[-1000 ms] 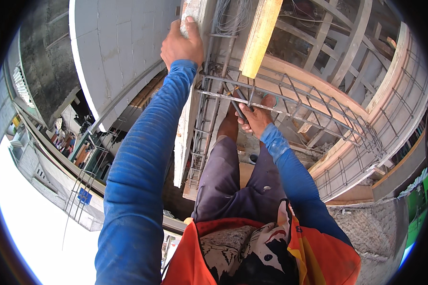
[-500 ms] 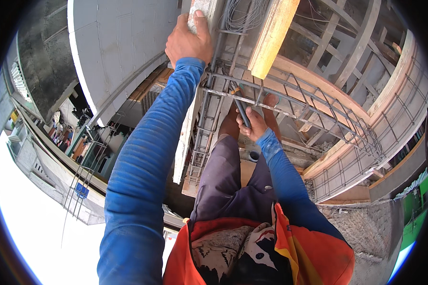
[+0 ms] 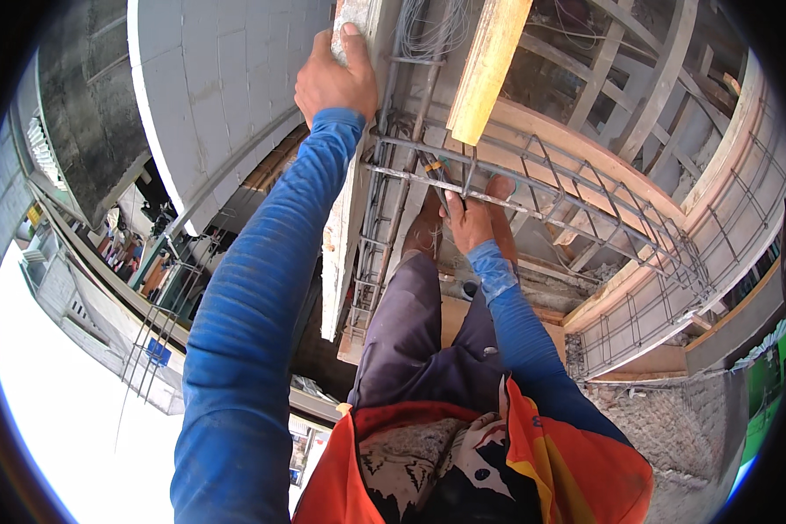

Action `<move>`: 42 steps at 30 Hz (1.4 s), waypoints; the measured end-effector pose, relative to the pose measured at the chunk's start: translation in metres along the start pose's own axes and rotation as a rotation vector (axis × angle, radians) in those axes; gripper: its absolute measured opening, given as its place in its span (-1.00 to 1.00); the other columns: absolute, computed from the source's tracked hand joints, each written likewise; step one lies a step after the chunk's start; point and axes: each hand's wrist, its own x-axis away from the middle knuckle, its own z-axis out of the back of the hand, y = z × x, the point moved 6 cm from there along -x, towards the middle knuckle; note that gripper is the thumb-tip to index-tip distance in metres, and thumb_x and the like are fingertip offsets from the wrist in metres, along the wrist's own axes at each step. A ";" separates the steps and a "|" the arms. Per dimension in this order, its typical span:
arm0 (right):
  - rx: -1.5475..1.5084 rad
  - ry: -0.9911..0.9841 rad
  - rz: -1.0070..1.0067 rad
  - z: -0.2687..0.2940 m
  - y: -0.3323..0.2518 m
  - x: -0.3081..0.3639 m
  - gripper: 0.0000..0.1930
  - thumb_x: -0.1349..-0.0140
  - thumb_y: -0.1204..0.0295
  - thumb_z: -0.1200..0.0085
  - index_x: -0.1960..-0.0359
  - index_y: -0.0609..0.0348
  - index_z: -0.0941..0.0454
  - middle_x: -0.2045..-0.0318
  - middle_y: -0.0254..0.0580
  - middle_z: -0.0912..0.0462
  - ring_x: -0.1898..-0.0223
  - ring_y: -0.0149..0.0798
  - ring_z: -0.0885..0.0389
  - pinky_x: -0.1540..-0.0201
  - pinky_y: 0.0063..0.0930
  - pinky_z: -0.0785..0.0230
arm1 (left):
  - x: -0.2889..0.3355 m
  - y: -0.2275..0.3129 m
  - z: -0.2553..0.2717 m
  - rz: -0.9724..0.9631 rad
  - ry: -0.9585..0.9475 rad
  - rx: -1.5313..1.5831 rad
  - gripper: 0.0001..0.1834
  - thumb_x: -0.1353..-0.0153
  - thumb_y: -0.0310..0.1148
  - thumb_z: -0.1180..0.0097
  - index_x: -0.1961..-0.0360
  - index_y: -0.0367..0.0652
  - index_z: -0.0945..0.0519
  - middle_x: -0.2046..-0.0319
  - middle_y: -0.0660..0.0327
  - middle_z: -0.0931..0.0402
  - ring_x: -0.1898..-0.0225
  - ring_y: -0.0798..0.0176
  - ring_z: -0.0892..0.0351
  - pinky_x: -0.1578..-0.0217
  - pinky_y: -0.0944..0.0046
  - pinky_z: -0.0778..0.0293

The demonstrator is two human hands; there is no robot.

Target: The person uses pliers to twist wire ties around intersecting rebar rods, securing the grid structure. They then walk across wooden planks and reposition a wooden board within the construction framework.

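Observation:
With fingers and thumb bent over the top of a pale, concrete-smeared board point(image 3: 337, 262), my left hand point(image 3: 339, 86) grips its edge. My right hand point(image 3: 472, 222) is lower and to the right, closed around a dark-handled hand tool with an orange band point(image 3: 435, 168). The tool's far end lies among the bars of a steel rebar cage point(image 3: 568, 199), and its exact kind cannot be made out. Part of its handle is hidden by my fingers. Upright rebar point(image 3: 378, 229) runs between the board and my legs.
A yellow timber point(image 3: 489, 74) ends just above the cage. Loose tie wire point(image 3: 434, 28) hangs at the top. Grey wall panels point(image 3: 223, 79) stand at left, with a drop to lower ground beyond. Wooden formwork point(image 3: 616, 301) and crossed planks point(image 3: 642, 96) are at right.
My right hand has moved slightly up and right along with the tool, and less of the handle shows. My left hand keeps its hold on the board; the view has shifted a little.

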 end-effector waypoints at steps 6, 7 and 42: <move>-1.243 -0.610 -0.360 -0.020 0.003 0.001 -0.43 -0.45 -0.09 0.18 0.02 0.26 -0.47 0.42 -0.21 -0.54 0.58 -0.51 -0.35 0.71 -0.65 -0.06 | -0.001 0.000 0.000 -0.015 0.021 -0.012 -0.30 -0.34 0.19 0.22 -0.08 -0.24 -0.55 0.24 -0.22 -0.64 0.12 -0.31 -0.61 0.05 -0.11 -0.47; -1.419 -0.723 -0.396 -0.026 0.003 0.002 -0.42 -0.44 -0.11 0.19 0.02 0.27 -0.47 0.41 -0.19 -0.54 0.58 -0.49 -0.35 0.70 -0.65 -0.07 | -0.002 0.000 0.000 -0.023 0.022 -0.001 -0.27 -0.35 0.20 0.23 -0.10 -0.28 -0.54 0.23 -0.24 -0.63 0.10 -0.31 -0.60 0.05 -0.10 -0.46; 0.385 0.314 -0.190 -0.017 -0.058 0.037 -0.56 -0.27 0.16 -0.11 -0.05 0.21 -0.51 0.05 0.25 -0.61 -0.01 0.24 -0.56 -0.01 0.00 -0.43 | -0.003 -0.002 -0.001 -0.005 -0.038 0.006 -0.28 -0.35 0.24 0.28 -0.07 -0.23 -0.54 0.26 -0.19 -0.65 0.12 -0.31 -0.61 0.07 -0.15 -0.47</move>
